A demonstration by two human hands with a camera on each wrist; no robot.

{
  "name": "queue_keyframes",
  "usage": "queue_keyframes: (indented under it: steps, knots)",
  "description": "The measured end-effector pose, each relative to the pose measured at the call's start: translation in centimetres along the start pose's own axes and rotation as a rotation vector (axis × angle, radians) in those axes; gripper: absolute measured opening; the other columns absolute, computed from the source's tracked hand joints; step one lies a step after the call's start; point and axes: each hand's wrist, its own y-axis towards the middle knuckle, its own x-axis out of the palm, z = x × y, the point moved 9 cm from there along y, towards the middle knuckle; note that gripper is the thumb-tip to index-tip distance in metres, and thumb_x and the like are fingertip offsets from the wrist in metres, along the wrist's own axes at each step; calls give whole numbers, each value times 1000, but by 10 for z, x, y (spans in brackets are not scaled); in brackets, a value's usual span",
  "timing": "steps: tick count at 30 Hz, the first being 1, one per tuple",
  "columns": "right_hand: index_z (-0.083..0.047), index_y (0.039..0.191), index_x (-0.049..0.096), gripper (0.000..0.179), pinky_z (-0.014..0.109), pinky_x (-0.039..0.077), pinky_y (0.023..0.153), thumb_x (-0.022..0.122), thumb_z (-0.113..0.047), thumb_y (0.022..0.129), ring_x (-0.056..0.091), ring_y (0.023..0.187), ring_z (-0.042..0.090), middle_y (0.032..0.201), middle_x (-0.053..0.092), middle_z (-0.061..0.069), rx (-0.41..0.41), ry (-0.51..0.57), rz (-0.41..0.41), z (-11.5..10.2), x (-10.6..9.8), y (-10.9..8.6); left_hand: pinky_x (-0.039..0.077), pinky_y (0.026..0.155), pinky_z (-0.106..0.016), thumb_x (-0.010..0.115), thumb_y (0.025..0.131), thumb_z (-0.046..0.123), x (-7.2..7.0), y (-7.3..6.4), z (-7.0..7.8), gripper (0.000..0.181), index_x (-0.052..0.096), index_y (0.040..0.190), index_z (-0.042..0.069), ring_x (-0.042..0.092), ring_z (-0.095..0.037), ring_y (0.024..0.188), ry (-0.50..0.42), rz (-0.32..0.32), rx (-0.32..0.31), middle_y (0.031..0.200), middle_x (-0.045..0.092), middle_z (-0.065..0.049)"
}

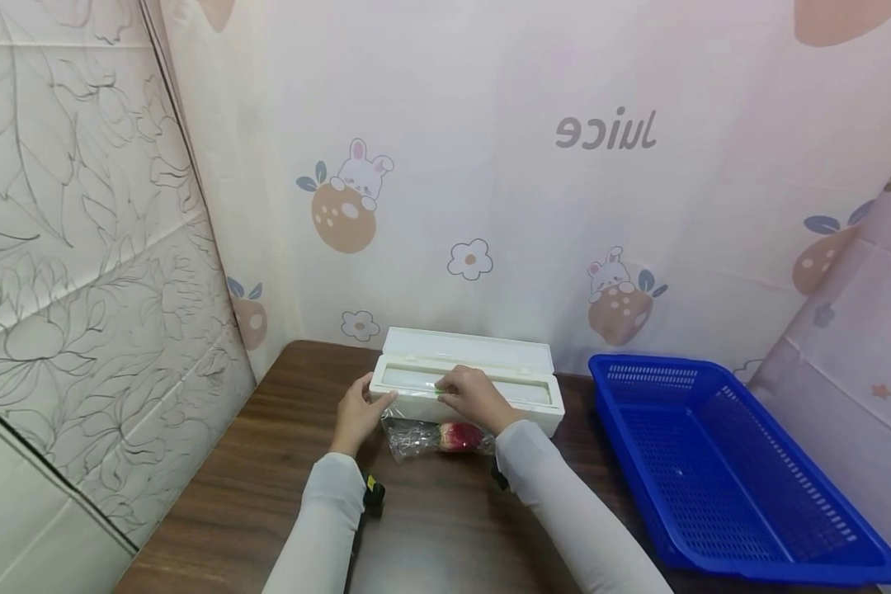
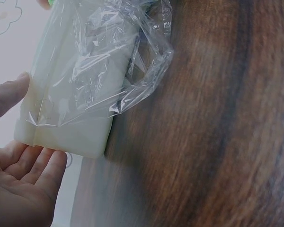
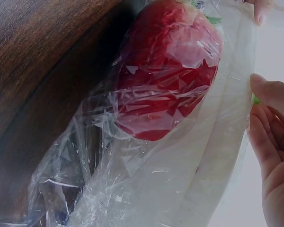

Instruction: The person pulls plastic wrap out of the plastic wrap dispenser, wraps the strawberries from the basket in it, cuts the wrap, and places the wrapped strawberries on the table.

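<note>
A white cling film dispenser [image 1: 416, 404] lies across the back of the table with its lid [image 1: 475, 348] raised. My left hand [image 1: 356, 417] grips the dispenser's left end, thumb on the front upper edge and fingers against the end face. On the front rim, near the middle, my right hand [image 1: 475, 398] pinches a small green slider [image 3: 256, 99], mostly covered by the fingers. Clear film [image 2: 92, 61] hangs down the dispenser's front onto the table. A red, pale-topped fruit-like object [image 3: 165, 80] with a bit of green lies under the film before the dispenser.
A blue perforated plastic basket [image 1: 638, 470] stands on the right side of the brown wooden table [image 1: 431, 528]. Printed curtain [image 1: 431, 181] hangs right behind the dispenser, and a floral sheet [image 1: 96, 247] hangs on the left.
</note>
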Motion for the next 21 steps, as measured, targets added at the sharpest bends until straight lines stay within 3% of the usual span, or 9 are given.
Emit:
queue_keyframes:
  steps: [13,21]
  knots:
    - [-6,101,71,23,29,56,71,68,-3,79,59,80,12,92,69,7,-133,-11,21,-15,1,1,43,99,-49,71,81,34,1,1,-3,70,41,136,2,46,-33,120,-5,3,0,136,47,-21]
    - [-6,104,70,26,28,55,70,65,1,79,59,80,12,93,69,6,-157,-28,10,-17,4,2,43,99,-49,71,81,35,1,2,-3,71,40,136,2,45,-33,120,-6,-2,2,136,46,-21]
